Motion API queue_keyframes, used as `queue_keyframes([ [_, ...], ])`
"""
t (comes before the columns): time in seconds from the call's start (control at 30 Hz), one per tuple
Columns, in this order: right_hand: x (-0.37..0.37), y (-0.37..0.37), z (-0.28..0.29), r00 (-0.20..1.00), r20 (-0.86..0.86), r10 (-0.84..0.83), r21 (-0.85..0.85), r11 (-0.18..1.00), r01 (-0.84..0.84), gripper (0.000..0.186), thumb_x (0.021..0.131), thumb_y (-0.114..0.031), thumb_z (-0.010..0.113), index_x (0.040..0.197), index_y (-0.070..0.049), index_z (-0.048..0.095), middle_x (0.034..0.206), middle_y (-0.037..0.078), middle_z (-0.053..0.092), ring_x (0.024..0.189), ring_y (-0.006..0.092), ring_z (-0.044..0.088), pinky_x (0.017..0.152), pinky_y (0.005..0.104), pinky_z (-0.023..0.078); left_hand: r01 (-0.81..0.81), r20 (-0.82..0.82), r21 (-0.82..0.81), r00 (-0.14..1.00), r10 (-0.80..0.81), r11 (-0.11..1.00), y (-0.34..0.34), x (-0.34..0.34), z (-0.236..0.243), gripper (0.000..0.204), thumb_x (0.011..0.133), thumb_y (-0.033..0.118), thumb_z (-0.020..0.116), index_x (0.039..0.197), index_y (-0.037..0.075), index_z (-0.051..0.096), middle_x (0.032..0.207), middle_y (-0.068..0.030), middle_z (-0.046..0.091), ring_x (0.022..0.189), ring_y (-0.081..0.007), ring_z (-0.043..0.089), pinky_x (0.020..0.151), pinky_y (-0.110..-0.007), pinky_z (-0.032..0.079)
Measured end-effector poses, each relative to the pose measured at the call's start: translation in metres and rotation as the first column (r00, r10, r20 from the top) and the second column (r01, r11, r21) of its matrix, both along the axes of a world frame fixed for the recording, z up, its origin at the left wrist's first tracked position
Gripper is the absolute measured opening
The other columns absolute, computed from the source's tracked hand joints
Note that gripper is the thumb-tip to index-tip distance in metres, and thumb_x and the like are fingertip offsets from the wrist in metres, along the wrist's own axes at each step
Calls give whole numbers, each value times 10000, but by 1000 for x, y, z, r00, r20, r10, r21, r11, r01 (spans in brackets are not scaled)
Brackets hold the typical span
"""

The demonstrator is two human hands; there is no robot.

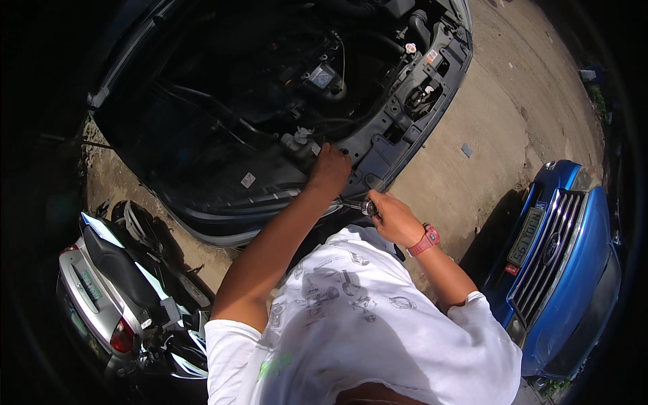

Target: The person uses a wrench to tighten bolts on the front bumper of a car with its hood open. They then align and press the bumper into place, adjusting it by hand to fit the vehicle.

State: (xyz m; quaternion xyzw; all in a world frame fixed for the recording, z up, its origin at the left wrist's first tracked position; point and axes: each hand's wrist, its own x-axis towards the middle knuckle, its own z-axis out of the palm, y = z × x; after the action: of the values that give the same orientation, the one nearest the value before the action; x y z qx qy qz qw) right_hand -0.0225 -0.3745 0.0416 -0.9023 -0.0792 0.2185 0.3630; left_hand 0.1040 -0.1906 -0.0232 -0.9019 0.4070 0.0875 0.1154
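The left hand (331, 167) reaches into a car's engine bay (233, 111), fingers bent downward against the front panel (370, 145); whether they grip anything cannot be told. A grey part (297, 140) sits just beyond those fingers, to their left. Nearer the body and to the right, apart from the left, the right hand (395, 217) is curled closed around a shiny metal tool (368, 206) at the bay's front edge. A red watch (430, 237) circles the right wrist. Well right of both hands is a blue vehicle (550, 270); well left, a motorbike (115, 253).
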Motion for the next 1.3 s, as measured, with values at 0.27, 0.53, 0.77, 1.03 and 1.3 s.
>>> queue_keyframes([
  [0.27, 1, 1, -2, 1000, 0, 12, -14, 1000, -12, 323, 857, 14, 663, 1145, -38, 526, 1003, 213, 673, 1003, 452, 620, 849, 537, 494, -29, -33, 5, 999, 29, 1000, -2, 0, -8, 225, 956, 234, 635, 1108, 131, 764, 1061, -80, 774, 1114, -253, 665, 1055, -447, 382],
  [0.53, 0, 5, -6, 1000, 14, 8, -6, 1000, -7, 347, 858, 16, 699, 1151, -22, 517, 1007, 245, 661, 1006, 473, 620, 853, 542, 490, -63, 38, 30, 997, 62, 998, -10, -6, -27, 213, 952, 240, 657, 1068, 159, 816, 1030, -66, 791, 1142, -262, 687, 1141, -469, 352],
  [0.77, 3, 8, -9, 1000, -6, 31, -15, 999, -31, 349, 873, 16, 717, 1161, -8, 522, 980, 249, 655, 977, 484, 624, 841, 542, 489, -102, -6, -26, 995, 102, 994, -13, -9, -38, 221, 934, 227, 656, 1001, 160, 856, 1051, -68, 798, 1178, -286, 685, 1175, -503, 337],
  [1.03, 2, 5, -14, 999, 13, 40, -22, 999, -40, 434, 879, 19, 716, 1267, -7, 522, 1007, 262, 673, 1009, 499, 636, 856, 543, 502, -248, 58, -274, 960, 273, 929, 2, -9, -20, 211, 911, 275, 700, 1011, 140, 828, 982, -76, 787, 1131, -306, 693, 1191, -531, 341],
  [1.3, 23, 6, 26, 880, -429, -202, 149, 945, 290, 418, 973, -14, 698, 1340, 20, 501, 952, 124, 671, 861, 225, 698, 742, 371, 540, -690, -671, -709, 724, 161, 146, 94, -15, 58, 185, 936, 184, 754, 1062, 50, 772, 900, -88, 767, 1017, -198, 732, 958, -392, 548],
])
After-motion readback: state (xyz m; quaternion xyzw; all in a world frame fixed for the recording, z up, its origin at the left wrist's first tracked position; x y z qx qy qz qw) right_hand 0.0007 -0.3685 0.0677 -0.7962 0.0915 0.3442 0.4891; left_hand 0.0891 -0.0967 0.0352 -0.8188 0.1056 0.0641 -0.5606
